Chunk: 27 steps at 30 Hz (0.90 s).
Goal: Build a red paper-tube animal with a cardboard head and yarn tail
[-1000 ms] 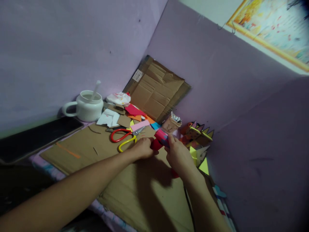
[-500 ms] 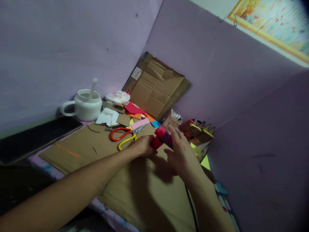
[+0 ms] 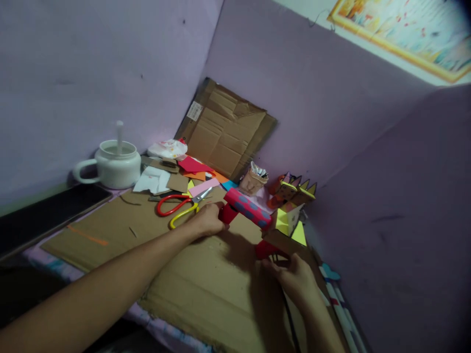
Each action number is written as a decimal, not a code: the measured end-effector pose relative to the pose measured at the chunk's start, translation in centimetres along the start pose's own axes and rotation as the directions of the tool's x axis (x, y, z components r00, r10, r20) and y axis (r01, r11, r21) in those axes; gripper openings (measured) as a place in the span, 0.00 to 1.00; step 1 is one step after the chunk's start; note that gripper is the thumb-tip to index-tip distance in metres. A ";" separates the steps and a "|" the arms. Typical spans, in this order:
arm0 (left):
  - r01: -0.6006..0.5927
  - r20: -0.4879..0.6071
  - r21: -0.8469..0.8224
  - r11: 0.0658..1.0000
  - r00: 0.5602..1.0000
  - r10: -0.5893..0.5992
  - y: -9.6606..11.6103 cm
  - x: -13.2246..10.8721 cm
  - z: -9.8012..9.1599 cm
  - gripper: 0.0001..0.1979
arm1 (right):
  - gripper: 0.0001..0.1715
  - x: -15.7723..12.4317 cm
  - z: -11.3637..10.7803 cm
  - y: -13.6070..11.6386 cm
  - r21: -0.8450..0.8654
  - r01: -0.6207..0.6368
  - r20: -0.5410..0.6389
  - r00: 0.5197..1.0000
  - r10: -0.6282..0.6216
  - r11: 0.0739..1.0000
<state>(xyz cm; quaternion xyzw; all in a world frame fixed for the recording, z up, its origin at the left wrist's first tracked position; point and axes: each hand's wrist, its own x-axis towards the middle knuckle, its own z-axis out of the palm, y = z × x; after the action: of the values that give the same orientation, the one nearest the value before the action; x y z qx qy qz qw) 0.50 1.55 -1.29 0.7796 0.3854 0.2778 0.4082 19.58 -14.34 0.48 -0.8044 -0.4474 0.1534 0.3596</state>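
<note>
A pink-red tube with blue dots (image 3: 247,208) sits above the cardboard sheet, with red pieces under its two ends. My left hand (image 3: 209,219) is closed on the left red piece (image 3: 229,214) at the tube's far end. Lower and to the right, my right hand (image 3: 296,277) has its fingers curled at the right red piece (image 3: 263,249). A dark curved shape lies beside those fingers; I cannot make out what it is. Red-and-yellow-handled scissors (image 3: 184,208) rest just left of my left hand, blades partly apart.
Paper scraps, a pink strip (image 3: 204,187) and cardboard bits lie behind the scissors. A white mug (image 3: 118,166) stands at the back left. Small decorated boxes (image 3: 290,189) and a yellow-paper piece (image 3: 289,223) stand at the right. A black cord (image 3: 290,318) runs along the front right.
My right hand has come down from the tube's upper side to the red piece at its right end. The dotted tube shows more fully now. The view has shifted a little to the right.
</note>
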 end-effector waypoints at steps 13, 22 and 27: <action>-0.006 -0.016 -0.053 0.999 1.000 0.005 0.4 -0.1 -0.1 0.16 | 0.14 1.5 1.9 0.3 0.304 0.027 -0.114 0.993 0.008 0.952; 0.022 -0.001 -0.045 0.999 1.000 -0.023 0.0 -0.1 -0.2 0.18 | 0.17 0.7 1.4 0.4 0.359 0.000 -0.048 0.999 0.018 0.933; 0.003 -0.017 -0.030 1.000 1.000 -0.004 0.5 -0.3 -0.3 0.18 | 0.13 1.5 2.2 0.2 0.357 0.023 -0.041 0.999 -0.009 0.934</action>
<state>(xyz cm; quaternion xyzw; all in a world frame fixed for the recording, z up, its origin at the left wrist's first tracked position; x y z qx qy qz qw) 0.26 1.23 -0.71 0.7702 0.3861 0.2896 0.4169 19.27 -12.23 -1.09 -0.7249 -0.4114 0.2135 0.5095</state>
